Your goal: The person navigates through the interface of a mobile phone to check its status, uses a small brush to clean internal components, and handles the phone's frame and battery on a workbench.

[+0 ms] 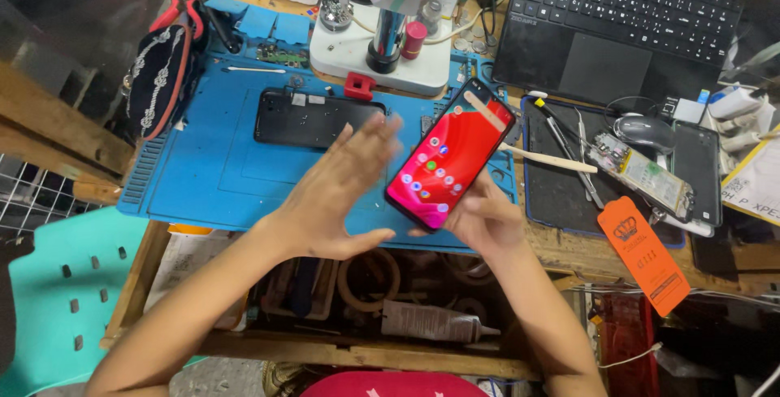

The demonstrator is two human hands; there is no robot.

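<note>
Right hand (481, 220) is clamped on a lit phone (449, 156); left hand (337, 194), fingers spread and seemingly blurred, is held beside it above the blue mat (203, 177).

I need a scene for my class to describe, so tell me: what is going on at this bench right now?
A person at a cluttered repair bench holds a lit smartphone with a red screen in the right hand, tilted above the blue work mat. The open left hand hovers beside the phone, blurred and apparently not touching it. A second, dark phone lies flat on the mat. Behind it stands a white microscope base; a black laptop sits at the back right, with slim metal tools on a dark mat nearby.
</note>
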